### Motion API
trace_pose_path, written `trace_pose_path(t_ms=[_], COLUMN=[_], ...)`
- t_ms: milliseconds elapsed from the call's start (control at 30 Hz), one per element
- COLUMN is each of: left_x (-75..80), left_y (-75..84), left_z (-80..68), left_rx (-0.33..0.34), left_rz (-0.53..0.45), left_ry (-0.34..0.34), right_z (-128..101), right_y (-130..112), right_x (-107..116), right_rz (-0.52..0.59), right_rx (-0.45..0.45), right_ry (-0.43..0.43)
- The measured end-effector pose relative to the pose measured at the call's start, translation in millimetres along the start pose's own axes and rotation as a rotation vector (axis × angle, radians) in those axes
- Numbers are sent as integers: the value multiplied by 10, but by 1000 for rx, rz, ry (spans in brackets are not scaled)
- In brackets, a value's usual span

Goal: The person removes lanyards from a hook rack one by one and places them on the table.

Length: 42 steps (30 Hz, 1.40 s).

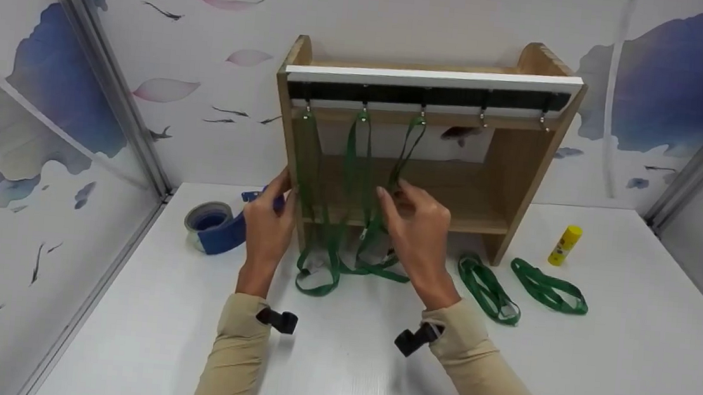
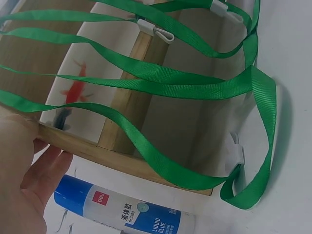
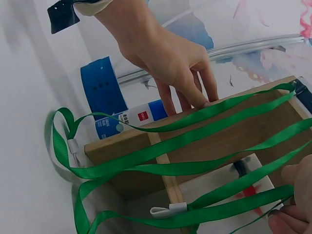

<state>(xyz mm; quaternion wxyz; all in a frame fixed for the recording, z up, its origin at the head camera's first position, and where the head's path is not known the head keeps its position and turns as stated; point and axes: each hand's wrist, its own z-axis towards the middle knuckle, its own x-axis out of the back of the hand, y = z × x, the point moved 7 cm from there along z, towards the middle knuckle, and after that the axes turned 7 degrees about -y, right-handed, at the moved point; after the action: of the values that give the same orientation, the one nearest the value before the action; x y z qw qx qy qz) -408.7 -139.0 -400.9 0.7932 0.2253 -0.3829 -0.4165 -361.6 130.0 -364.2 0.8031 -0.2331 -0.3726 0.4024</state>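
A wooden shelf point(image 1: 531, 168) has a row of metal hooks on a black strip point(image 1: 462, 97) along its front top. Green lanyards hang from three hooks at the left: a left one point(image 1: 308, 155), a middle one point(image 1: 351, 146) and a third one point(image 1: 415, 141). Their lower loops, with white clips point(image 2: 152, 30), lie across each other on the table. My right hand point(image 1: 419, 235) pinches the third lanyard below its hook, with thumb and fingers on the strap. At the shelf's left side panel, my left hand point(image 1: 267, 228) rests with fairly straight fingers point(image 3: 208, 80) against it.
Two folded green lanyards, one nearer point(image 1: 488, 289) and one farther right point(image 1: 548, 286), lie on the white table point(image 1: 336, 374). A yellow glue stick point(image 1: 565, 245) stands behind them. Left of the shelf are a blue tape roll point(image 1: 221, 234) and a liquid glue bottle point(image 2: 131, 207).
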Motion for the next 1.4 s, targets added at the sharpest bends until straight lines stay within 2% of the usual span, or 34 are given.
trace_pose_path(t_ms=[200, 533, 833, 933, 1033, 1167, 1267, 1400], left_x=[-31, -37, -18, -3, 5, 5, 7, 11], left_y=[29, 30, 31, 26, 7, -13, -12, -5], left_z=[6, 15, 18, 19, 17, 11, 9, -5], left_rx=[10, 4, -15, -20, -11, -2, -6, -7], left_rz=[9, 19, 21, 15, 18, 25, 28, 17], left_ry=[-10, -3, -4, -2, -1, 1, 5, 9], right_z=[41, 52, 28, 27, 31, 0, -59, -118], right_y=[23, -38, -249, -325, -366, -338, -237, -24], right_x=[-3, 189, 617, 725, 798, 840, 831, 797], right_rz=[-26, -15, 54, 84, 86, 73, 90, 116], right_rx=[-18, 41, 239, 306, 331, 297, 237, 108], right_ry=[32, 117, 298, 324, 294, 166, 26, -133])
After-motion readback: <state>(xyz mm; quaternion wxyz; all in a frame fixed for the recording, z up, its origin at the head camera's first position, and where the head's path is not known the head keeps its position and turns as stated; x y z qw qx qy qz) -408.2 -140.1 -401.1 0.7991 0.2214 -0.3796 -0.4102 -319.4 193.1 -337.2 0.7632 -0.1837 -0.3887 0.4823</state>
